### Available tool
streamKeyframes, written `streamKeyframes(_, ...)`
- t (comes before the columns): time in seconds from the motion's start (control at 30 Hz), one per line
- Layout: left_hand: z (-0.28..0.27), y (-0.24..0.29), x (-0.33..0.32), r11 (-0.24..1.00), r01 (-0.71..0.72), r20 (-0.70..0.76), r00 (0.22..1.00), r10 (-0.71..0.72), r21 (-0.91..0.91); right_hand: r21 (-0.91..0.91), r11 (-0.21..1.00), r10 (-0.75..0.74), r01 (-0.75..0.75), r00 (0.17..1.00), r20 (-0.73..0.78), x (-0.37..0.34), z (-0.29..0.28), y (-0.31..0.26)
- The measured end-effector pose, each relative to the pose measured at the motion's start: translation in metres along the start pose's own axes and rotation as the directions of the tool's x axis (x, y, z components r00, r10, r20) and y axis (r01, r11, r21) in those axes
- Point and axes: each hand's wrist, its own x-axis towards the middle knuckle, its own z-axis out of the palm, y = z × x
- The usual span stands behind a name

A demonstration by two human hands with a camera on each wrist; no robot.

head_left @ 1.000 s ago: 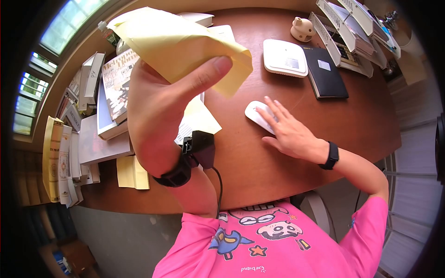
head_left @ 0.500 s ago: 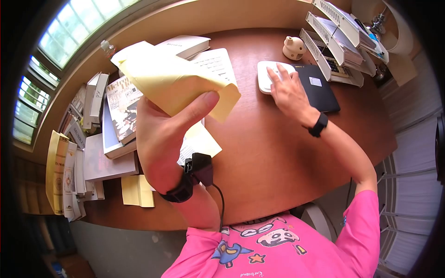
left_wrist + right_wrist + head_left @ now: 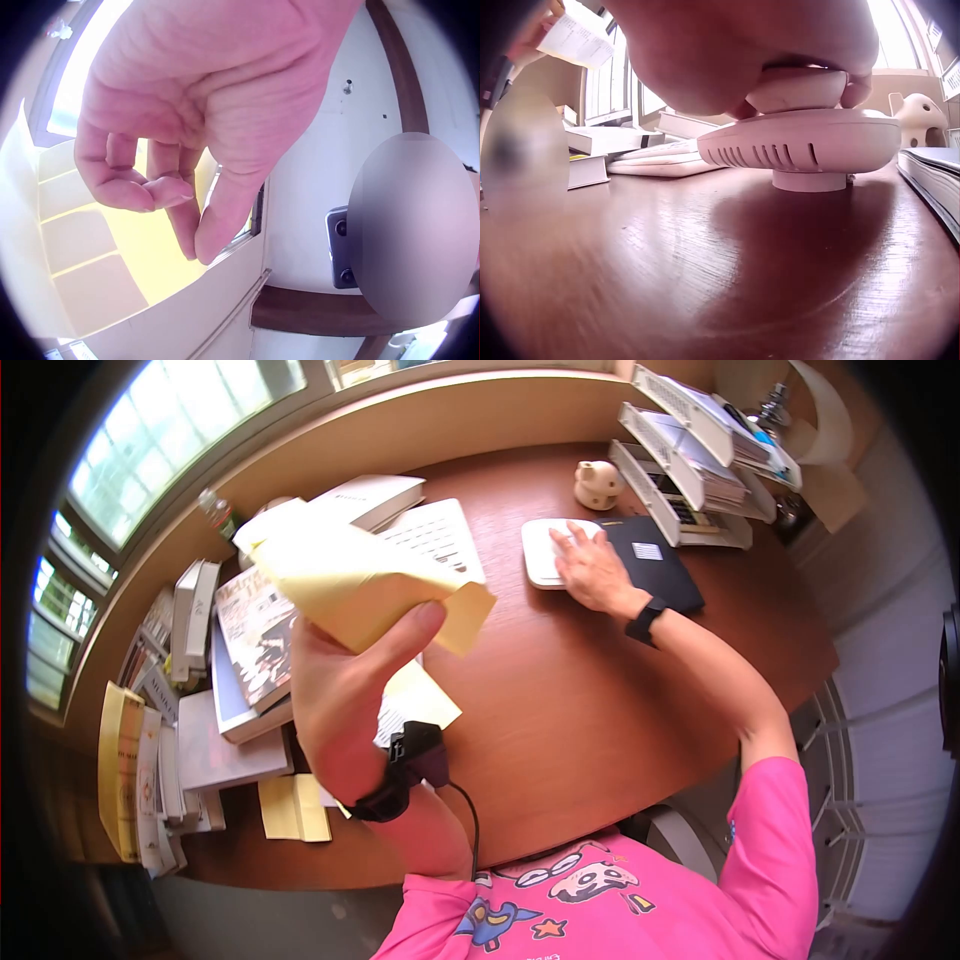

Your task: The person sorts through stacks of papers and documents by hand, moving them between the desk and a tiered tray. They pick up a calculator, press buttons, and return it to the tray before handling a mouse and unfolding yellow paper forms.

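Note:
My raised left hand holds a yellow sheet of paper above the left side of the desk. In the left wrist view its thumb and fingertips pinch the paper's edge. Across the desk, my right hand is over a rounded white device with side vents. The right wrist view shows a white computer mouse under that hand, resting on top of the device, with fingers at its sides. From above, the hand hides most of the mouse. Beside the device lies a black notebook.
Stacked letter trays and a cream figurine stand at the back right. Books are piled on the left, near a white keyboard. Another yellow paper lies at the desk's front left.
My right hand has left the desk's middle, taking the mouse up and onto the white device. The left hand keeps the yellow paper raised. The head view has shifted.

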Motion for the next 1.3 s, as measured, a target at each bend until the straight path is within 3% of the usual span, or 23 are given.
streamKeyframes(0.13,0.006,0.003,-0.004,1.000,-0.008,0.037,0.999,0.008,0.016,0.058,0.998,-0.026,0.034,0.992,-0.125,0.000,0.003,0.004)
streamKeyframes(0.23,0.008,0.004,-0.007,0.999,-0.037,0.089,0.995,0.037,-0.001,0.100,0.995,0.014,-0.008,0.998,-0.064,0.006,-0.003,0.003)
streamKeyframes(0.33,0.007,0.004,-0.012,0.999,-0.039,0.180,0.983,0.036,0.017,0.053,0.987,0.141,-0.153,0.971,0.193,0.007,-0.021,-0.007)
streamKeyframes(0.37,0.007,0.005,-0.012,0.999,-0.036,0.233,0.972,0.028,0.029,0.057,0.987,0.136,-0.149,0.973,0.187,0.004,-0.025,-0.013)
streamKeyframes(0.43,0.006,0.009,-0.015,0.997,-0.054,0.273,0.961,0.035,0.062,0.016,0.998,0.070,-0.069,0.995,-0.066,-0.004,-0.033,-0.030)
streamKeyframes(0.47,0.005,0.010,-0.017,0.997,-0.047,0.331,0.943,0.025,0.059,0.232,0.972,0.035,-0.027,0.999,-0.031,-0.006,-0.040,-0.035)
streamKeyframes(0.5,0.003,0.010,-0.019,0.998,-0.034,0.386,0.923,0.010,0.056,0.669,0.732,0.053,-0.132,0.989,0.137,-0.010,-0.059,-0.048)
streamKeyframes(0.53,-0.001,0.011,-0.020,0.998,0.019,0.391,0.919,-0.039,0.055,0.935,0.195,-0.070,-0.296,0.947,0.315,-0.017,-0.083,-0.062)
streamKeyframes(0.57,-0.006,0.010,-0.020,0.998,0.020,0.379,0.924,-0.042,0.063,0.795,-0.390,-0.272,-0.464,0.883,0.382,-0.026,-0.099,-0.073)
streamKeyframes(0.67,-0.020,0.007,-0.014,0.999,0.042,0.455,0.889,-0.047,0.021,0.792,-0.407,-0.356,-0.456,0.877,0.322,-0.047,-0.104,-0.080)
streamKeyframes(0.73,-0.025,0.005,-0.011,0.991,-0.013,0.550,0.833,-0.063,0.135,0.761,-0.470,-0.374,-0.448,0.881,0.289,-0.051,-0.117,-0.080)
streamKeyframes(0.77,-0.024,0.006,-0.011,0.989,-0.014,0.543,0.837,-0.068,0.146,0.728,-0.527,-0.385,-0.438,0.887,0.255,-0.050,-0.124,-0.080)
streamKeyframes(0.83,-0.022,0.004,-0.017,0.958,0.068,0.385,0.906,-0.175,0.277,0.635,-0.637,-0.412,-0.438,0.889,0.200,-0.051,-0.135,-0.085)
streamKeyframes(0.9,-0.025,0.000,-0.029,0.950,0.060,0.337,0.927,-0.168,0.308,0.523,-0.718,-0.447,-0.460,0.880,0.161,-0.052,-0.139,-0.087)
streamKeyframes(0.97,-0.031,-0.007,-0.045,0.934,0.022,0.283,0.950,-0.131,0.358,0.606,-0.658,-0.391,-0.448,0.890,0.234,-0.064,-0.134,-0.078)
streamKeyframes(1.0,-0.031,0.000,-0.056,0.887,0.119,0.252,0.934,-0.252,0.447,0.689,-0.559,-0.376,-0.461,0.882,0.284,-0.075,-0.124,-0.071)
streamKeyframes(1.03,-0.029,-0.007,-0.069,0.905,0.107,0.231,0.949,-0.217,0.412,0.815,-0.367,-0.333,-0.448,0.882,0.335,-0.084,-0.133,-0.074)
streamKeyframes(1.1,-0.021,-0.020,-0.091,0.808,-0.028,0.252,0.956,-0.151,0.588,0.849,-0.187,-0.280,-0.494,0.855,0.436,-0.098,-0.136,-0.081)
streamKeyframes(1.17,-0.004,-0.031,-0.107,0.769,0.117,0.271,0.894,-0.358,0.628,0.753,-0.133,-0.343,-0.644,0.743,0.575,-0.115,-0.129,-0.073)
streamKeyframes(1.2,0.003,-0.048,-0.115,0.814,0.028,0.336,0.902,-0.270,0.580,0.713,-0.133,-0.361,-0.688,0.704,0.612,-0.123,-0.128,-0.077)
streamKeyframes(1.23,0.011,-0.053,-0.118,0.850,0.038,0.358,0.897,-0.261,0.525,0.689,-0.041,-0.373,-0.724,0.651,0.661,-0.126,-0.127,-0.081)
streamKeyframes(1.3,0.025,-0.060,-0.119,0.882,0.204,0.424,0.816,-0.393,0.426,0.737,0.046,-0.278,-0.674,0.700,0.657,-0.137,-0.115,-0.091)
